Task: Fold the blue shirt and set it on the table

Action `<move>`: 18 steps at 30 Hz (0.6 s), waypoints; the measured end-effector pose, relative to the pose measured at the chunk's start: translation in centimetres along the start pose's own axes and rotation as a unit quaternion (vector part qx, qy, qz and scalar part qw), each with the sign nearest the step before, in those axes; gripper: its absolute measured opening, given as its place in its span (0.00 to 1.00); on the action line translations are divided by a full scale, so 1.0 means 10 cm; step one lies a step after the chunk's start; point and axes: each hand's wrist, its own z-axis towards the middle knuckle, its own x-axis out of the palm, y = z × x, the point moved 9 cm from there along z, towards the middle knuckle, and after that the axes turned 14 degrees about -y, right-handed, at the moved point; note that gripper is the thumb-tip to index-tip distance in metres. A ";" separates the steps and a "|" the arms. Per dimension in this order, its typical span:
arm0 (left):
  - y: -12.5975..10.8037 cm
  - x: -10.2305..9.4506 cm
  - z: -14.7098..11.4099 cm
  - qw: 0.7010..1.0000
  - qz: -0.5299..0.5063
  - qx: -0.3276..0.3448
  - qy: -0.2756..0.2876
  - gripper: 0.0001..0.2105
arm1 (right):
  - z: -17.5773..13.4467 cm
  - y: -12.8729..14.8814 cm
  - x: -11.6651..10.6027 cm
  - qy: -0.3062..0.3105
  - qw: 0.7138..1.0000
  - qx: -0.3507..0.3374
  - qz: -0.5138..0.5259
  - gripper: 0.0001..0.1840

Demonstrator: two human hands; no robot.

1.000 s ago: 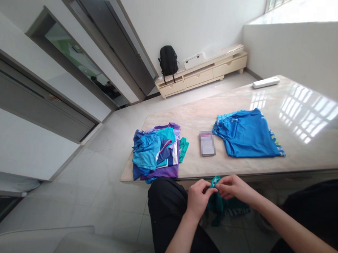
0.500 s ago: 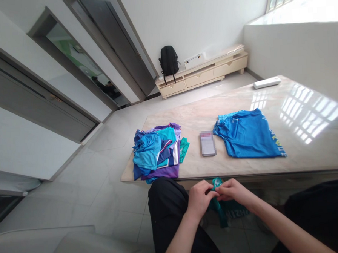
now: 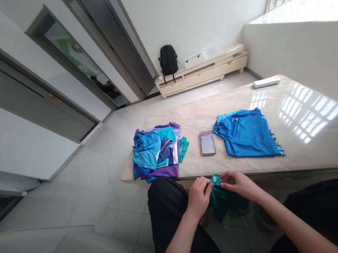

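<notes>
A green garment (image 3: pixel 229 199) with pale lettering low on it hangs between my knees, below the table's front edge. My left hand (image 3: pixel 200 194) pinches its gathered top edge from the left. On the other side of that edge, my right hand (image 3: pixel 238 183) grips it between thumb and fingers. The gathered top forms a small ring with something whitish inside. Blue shorts (image 3: pixel 248 135) lie flat on the table in front of my right hand. Ahead of my left hand is a heap of blue, purple and teal clothes (image 3: pixel 156 150).
On the marble table (image 3: pixel 191 117) lie a blurred-out small flat object (image 3: pixel 207 143) and a white oblong device (image 3: pixel 266 82). A low cream cabinet (image 3: pixel 200 77) by the wall carries a black backpack (image 3: pixel 168 60). My dark-trousered knee (image 3: pixel 167 194) is by the table edge.
My hands have moved slightly apart, the right one rightward and up. The garment's top edge is spread wider, and its body hangs broader beneath.
</notes>
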 end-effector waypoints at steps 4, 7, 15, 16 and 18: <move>-0.16 -0.08 0.00 0.996 -0.035 0.077 -0.023 0.14 | -0.04 0.03 0.04 0.029 0.998 -0.024 0.051 0.47; -0.26 -0.15 -0.05 0.989 -0.059 0.131 -0.038 0.15 | -0.12 0.10 0.08 0.049 0.997 -0.049 0.039 0.51; -0.23 -0.27 -0.05 0.987 -0.046 0.130 -0.080 0.12 | -0.13 0.30 0.10 0.060 0.994 -0.092 -0.003 0.19; -0.19 -0.29 -0.04 0.988 -0.043 0.115 -0.093 0.11 | -0.11 0.32 0.07 0.054 0.994 -0.096 -0.009 0.14; -0.09 -0.32 -0.01 0.989 -0.029 0.079 -0.123 0.11 | -0.07 0.36 0.00 0.032 0.994 -0.105 -0.019 0.12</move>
